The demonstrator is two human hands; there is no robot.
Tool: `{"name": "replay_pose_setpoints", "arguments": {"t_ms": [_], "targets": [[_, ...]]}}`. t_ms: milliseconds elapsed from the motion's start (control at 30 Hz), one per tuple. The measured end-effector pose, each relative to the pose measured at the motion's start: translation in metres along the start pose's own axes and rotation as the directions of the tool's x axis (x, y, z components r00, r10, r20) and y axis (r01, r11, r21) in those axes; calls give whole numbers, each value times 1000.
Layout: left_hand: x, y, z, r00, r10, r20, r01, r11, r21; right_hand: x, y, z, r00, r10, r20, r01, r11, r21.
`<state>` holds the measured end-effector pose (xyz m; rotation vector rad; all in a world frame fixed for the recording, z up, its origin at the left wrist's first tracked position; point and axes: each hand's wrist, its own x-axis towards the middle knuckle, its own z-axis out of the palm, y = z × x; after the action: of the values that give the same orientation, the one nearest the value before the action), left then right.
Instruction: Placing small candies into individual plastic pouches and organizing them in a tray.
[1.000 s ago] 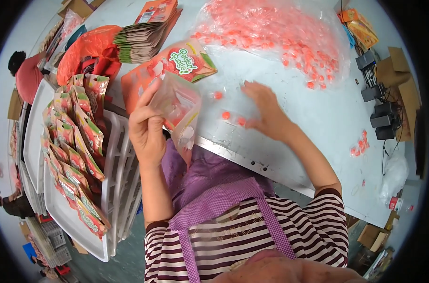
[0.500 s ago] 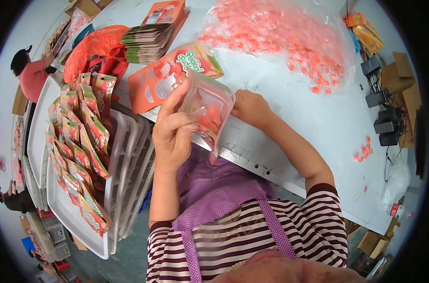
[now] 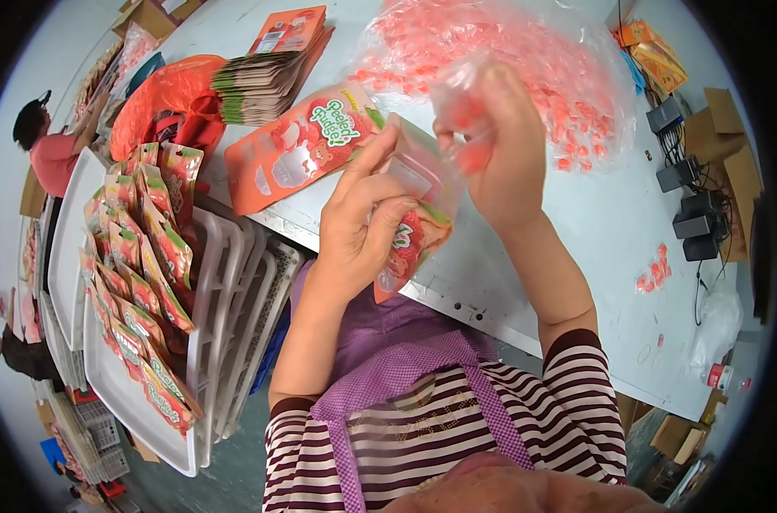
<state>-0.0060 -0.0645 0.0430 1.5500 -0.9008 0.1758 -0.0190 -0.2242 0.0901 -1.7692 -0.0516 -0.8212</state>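
Note:
My left hand [image 3: 354, 224] is closed around an upright stand-up pouch [image 3: 416, 235], clear on one side with a red and green printed front. In my right hand [image 3: 515, 150], raised just right of the pouch mouth, are clear-wrapped red candies [image 3: 469, 115], smeared by motion. Behind the left hand lies a flat orange printed pouch [image 3: 277, 167]. Farther back, a big clear plastic bag [image 3: 491, 38] spreads over the table, full of the same kind of red wrapped candies [image 3: 581, 128].
Left of me, stacked white trays [image 3: 140, 432] carry filled pouches [image 3: 153, 274]. A stack of flat pouches [image 3: 264, 85] stands beside an orange plastic bag [image 3: 153, 94]. Small candies [image 3: 653, 272] and black power adapters [image 3: 698, 224] lie at right. Another person [image 3: 55, 150] works at far left.
My right hand has risen from beside the pouch and now shows wrapped candies. The left hand has moved right with the pouch, turning its printed front more into view.

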Motion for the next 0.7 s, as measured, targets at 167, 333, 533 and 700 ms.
{"name": "replay_pose_setpoints", "arguments": {"t_ms": [167, 333, 533, 700], "targets": [[-1, -1, 2, 999, -34, -16, 33, 999, -27, -3, -1, 1, 945, 189, 265, -304, 807, 507], [-1, -2, 1, 998, -45, -45, 43, 998, -41, -8, 7, -1, 951, -60, 304, -27, 961, 276], [-15, -3, -12, 987, -32, -160, 6, 987, -162, -20, -3, -22, 697, -308, 647, 460, 885, -73], [-24, 26, -4, 986, 32, 163, -3, 985, -173, -38, -17, -27, 213, 18, 977, 410, 906, -106]]}}
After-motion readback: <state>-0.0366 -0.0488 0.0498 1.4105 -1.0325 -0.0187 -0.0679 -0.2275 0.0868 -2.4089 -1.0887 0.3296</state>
